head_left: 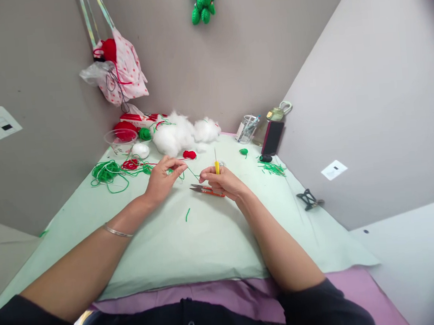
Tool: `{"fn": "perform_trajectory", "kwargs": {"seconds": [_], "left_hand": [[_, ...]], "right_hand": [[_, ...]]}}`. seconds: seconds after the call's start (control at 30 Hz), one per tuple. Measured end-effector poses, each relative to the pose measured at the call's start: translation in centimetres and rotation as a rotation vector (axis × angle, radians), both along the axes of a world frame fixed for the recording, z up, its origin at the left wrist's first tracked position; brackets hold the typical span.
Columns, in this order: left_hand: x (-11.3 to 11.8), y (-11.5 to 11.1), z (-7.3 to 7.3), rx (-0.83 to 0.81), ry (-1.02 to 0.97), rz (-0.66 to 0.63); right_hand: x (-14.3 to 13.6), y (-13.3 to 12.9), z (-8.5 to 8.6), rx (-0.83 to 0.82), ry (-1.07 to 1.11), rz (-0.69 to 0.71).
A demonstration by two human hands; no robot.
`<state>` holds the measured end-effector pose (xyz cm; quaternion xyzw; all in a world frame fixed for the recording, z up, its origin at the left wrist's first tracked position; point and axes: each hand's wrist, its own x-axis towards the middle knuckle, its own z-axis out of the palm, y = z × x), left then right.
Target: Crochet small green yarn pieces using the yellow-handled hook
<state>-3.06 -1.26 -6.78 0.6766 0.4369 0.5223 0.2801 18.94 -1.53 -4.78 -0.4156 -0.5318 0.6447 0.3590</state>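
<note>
Between my hands a thin strand of green yarn (193,172) runs taut. My left hand (164,177) pinches its upper end between thumb and fingers. At the other end, my right hand (220,180) pinches the strand, and a yellow-handled crochet hook (217,166) sticks up from between its fingers. Orange thread snips (208,190) lie on the cloth just under my right hand, which partly covers them. A short green yarn scrap (187,215) lies nearer to me. Beyond my hands rests a small red knitted piece (189,154).
White stuffing (175,133) is heaped at the back. Tangled green yarn (107,173) and a clear tub (121,140) are on the left. A plastic cup (247,129), phone (272,137), green clippings (273,168) and black stand (309,199) are on the right. Walls enclose the table.
</note>
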Motion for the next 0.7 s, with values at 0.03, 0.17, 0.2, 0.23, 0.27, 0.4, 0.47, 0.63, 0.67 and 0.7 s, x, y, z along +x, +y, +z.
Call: {"fn": "perform_trajectory", "kwargs": {"seconds": [0.03, 0.17, 0.2, 0.23, 0.27, 0.4, 0.47, 0.63, 0.67, 0.7], "left_hand": [[0.1, -0.2, 0.1, 0.017, 0.007, -0.006], [0.7, -0.9, 0.3, 0.050, 0.047, -0.041], [0.8, -0.9, 0.3, 0.051, 0.058, -0.041], [0.8, -0.9, 0.3, 0.051, 0.066, -0.035], [0.7, -0.9, 0.3, 0.052, 0.071, -0.020], [0.7, -1.1, 0.6, 0.044, 0.055, 0.034], [0.9, -1.3, 0.7, 0.006, 0.043, -0.010], [2.1, -1.8, 0.4, -0.136, 0.003, -0.161], [2.2, -1.8, 0.2, -0.159, -0.011, -0.170], [2.3, -1.7, 0.1, -0.177, -0.025, -0.174]], "right_hand": [[-0.3, -0.1, -0.1, -0.008, -0.020, 0.023], [-1.5, -0.6, -0.4, -0.006, -0.061, 0.091], [-1.7, -0.7, -0.4, -0.002, -0.058, 0.099], [-1.7, -0.7, -0.4, 0.000, -0.049, 0.101], [-1.7, -0.7, -0.4, 0.002, -0.036, 0.094], [-1.1, -0.4, -0.3, 0.019, 0.030, 0.022], [-0.7, -0.2, -0.3, 0.034, 0.054, -0.007], [-0.9, -0.4, -0.1, 0.058, 0.068, -0.001], [-1.0, -0.5, -0.1, 0.061, 0.065, 0.004], [-1.0, -0.6, 0.0, 0.065, 0.063, 0.005]]}}
